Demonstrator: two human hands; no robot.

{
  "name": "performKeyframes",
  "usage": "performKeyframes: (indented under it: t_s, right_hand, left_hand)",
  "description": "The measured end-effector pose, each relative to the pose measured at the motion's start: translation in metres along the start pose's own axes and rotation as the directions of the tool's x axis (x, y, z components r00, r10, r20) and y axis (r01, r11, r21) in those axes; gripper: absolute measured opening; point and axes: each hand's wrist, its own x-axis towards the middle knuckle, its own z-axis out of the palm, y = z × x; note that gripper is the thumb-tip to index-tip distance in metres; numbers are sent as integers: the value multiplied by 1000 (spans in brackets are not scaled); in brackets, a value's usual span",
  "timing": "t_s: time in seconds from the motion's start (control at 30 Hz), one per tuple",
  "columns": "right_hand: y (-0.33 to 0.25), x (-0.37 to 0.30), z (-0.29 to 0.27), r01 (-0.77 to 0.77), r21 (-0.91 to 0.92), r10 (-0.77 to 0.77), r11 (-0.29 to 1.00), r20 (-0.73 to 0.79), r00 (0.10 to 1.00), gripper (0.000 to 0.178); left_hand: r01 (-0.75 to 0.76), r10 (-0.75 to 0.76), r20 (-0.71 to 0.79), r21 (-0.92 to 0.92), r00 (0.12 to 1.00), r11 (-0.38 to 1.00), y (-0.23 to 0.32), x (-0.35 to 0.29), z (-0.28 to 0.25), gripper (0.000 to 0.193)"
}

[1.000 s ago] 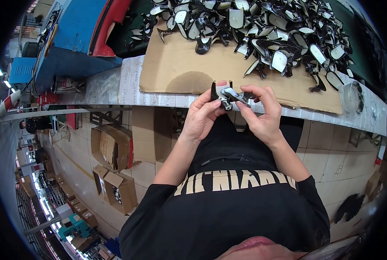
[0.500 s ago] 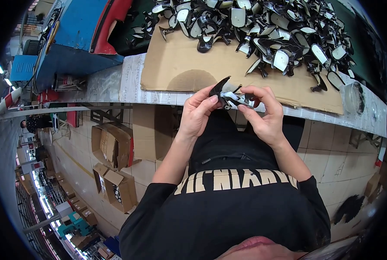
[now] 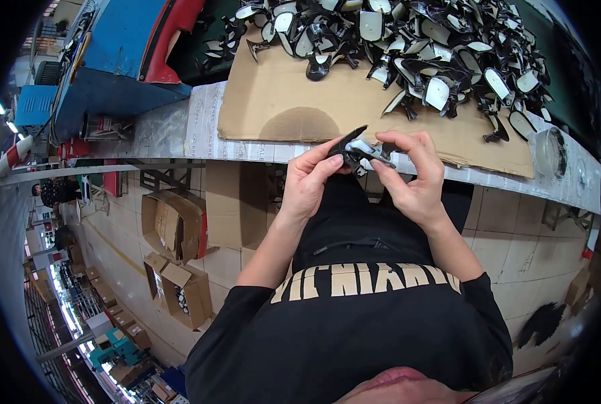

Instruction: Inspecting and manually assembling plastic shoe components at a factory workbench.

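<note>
Just over the near edge of the bench, my left hand [image 3: 308, 180] grips a black shoe heel [image 3: 344, 145] between thumb and fingers. A pale, whitish-blue patch shows on the heel's right side; I cannot make out whether it is lining or a cloth. My right hand [image 3: 413, 172] has its thumb and curled forefinger at the other end of the same piece, where a dark strip juts out. Beyond both hands lies a heap of glossy black shoe heels [image 3: 437, 94] with cream faces, in many directions.
Under the heap lies a cardboard sheet [image 3: 246, 108] with a dark half-round stain. A clear round container or tape roll [image 3: 551, 153] stands at the bench's right end. To the left is a blue machine or cabinet [image 3: 122, 74]; open cartons [image 3: 172, 225] sit on the tiled floor [image 3: 226, 283].
The heel has been tilted, its pointed black end now leaning further right and lower. My right fingers have shifted slightly around the other end.
</note>
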Motion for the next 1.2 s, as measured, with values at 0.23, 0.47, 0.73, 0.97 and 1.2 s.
performKeyframes:
  t_s: [0.23,0.47,0.73,0.97,1.2]
  right_hand:
    - [8,6,-2,39,-164,-60,986,-123,991,38]
    - [-4,-1,-4,18,-103,-29,995,-112,993,37]
    - [13,-4,3,51,-203,-69,978,-86,994,38]
    - [41,3,-8,-65,-148,35,987,-193,981,35]
    - [79,-6,-21,-402,478,422,781,71,904,30]
  left_hand:
    - [33,-33,-14,20,999,999,-5,-3,-2,36]
    - [45,-50,-83,-56,995,997,-9,-2,-3,34]
    - [44,-50,-139,-48,989,998,-7,-1,-7,40]
    - [55,-43,-185,57,982,997,33,-9,-27,39]
    - [201,-71,-189,889,979,411,102,-36,-98,21]
